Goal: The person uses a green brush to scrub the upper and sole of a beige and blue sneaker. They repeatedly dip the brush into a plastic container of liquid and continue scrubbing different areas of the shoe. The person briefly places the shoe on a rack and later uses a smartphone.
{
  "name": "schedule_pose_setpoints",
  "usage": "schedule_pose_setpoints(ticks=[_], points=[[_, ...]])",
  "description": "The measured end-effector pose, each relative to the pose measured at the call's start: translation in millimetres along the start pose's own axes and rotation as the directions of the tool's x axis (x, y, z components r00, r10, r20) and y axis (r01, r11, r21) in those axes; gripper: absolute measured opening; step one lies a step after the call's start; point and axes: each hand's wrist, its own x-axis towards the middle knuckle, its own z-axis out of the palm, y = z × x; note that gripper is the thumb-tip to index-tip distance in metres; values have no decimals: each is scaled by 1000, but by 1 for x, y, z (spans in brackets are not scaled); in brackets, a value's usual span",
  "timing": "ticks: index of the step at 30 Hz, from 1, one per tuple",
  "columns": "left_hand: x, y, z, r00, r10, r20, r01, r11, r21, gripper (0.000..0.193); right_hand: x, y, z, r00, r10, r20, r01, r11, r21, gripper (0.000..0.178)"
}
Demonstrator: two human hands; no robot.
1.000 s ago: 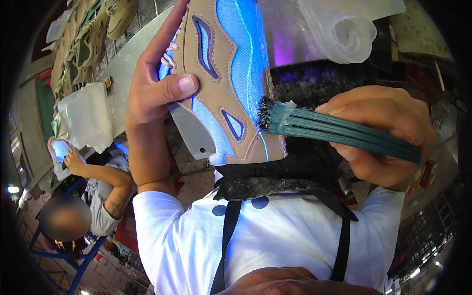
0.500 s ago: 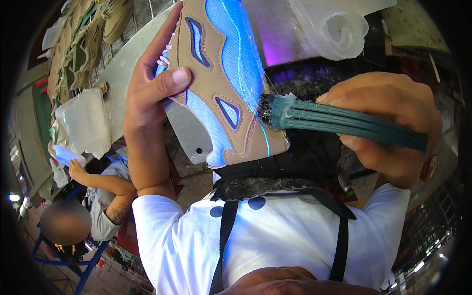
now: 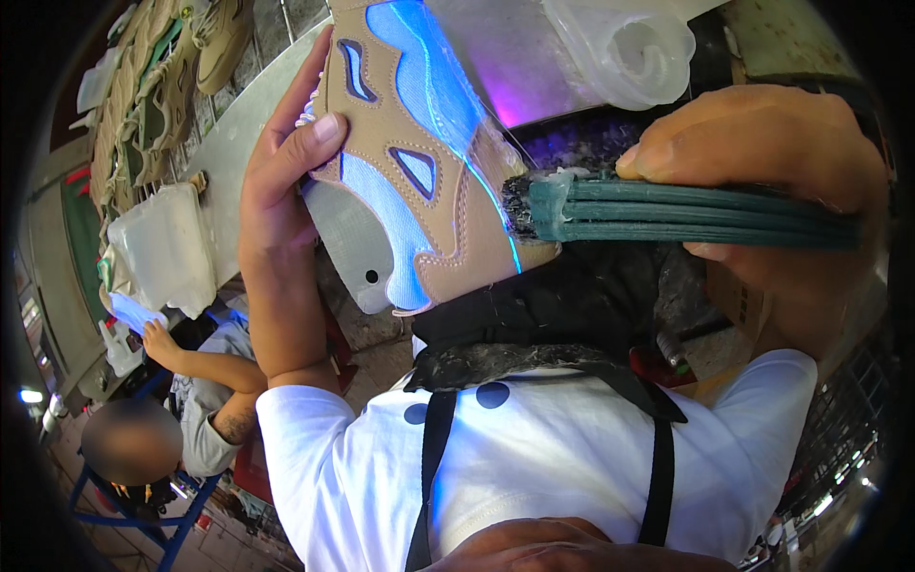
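A tan shoe upper (image 3: 443,205) with white mesh panels, lit blue, is held up on a grey flat last plate (image 3: 351,238). My left hand (image 3: 286,176) grips its laced side, thumb pressed on the tan overlay and fingers behind it. In my right hand (image 3: 762,157) is a wide brush with a ribbed green handle (image 3: 686,212). Its dark bristles touch the lower edge of the upper near the heel, beside a glowing blue line. Whitish, sticky-looking residue clings to the brush head. Some of my right fingers are hidden behind the handle.
A cloudy plastic container (image 3: 634,57) lies on the metal table (image 3: 515,67) beyond the shoe. Another translucent tub (image 3: 164,250) stands at the left, below hanging tan shoe uppers (image 3: 162,95). At lower left a seated co-worker's hand (image 3: 164,345) holds a blue-lit piece.
The shoe upper and my left hand have shifted slightly left and up. The brush has moved down along the upper's edge toward the heel, its handle now more level.
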Motion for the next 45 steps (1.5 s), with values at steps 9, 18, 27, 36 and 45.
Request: schedule_pose_setpoints(ticks=[9,18,27,36,45], points=[[-5,-3,12,988,-104,-111,57,929,-366,74,19,12,-30,947,-182,265,212,973,-89,28],[-17,2,4,978,-201,-55,119,753,-647,50,35,21,-44,929,-295,222,289,955,61,29],[-32,-6,-1,956,-291,-36,171,653,-738,49,45,3,-61,912,-357,203,343,934,102,31],[-68,3,25,914,-281,293,386,379,-841,65,69,13,-62,888,-434,152,414,898,146,33],[-93,6,61,854,-405,326,397,103,-912,62,63,11,-53,868,-472,158,443,877,186,37]])
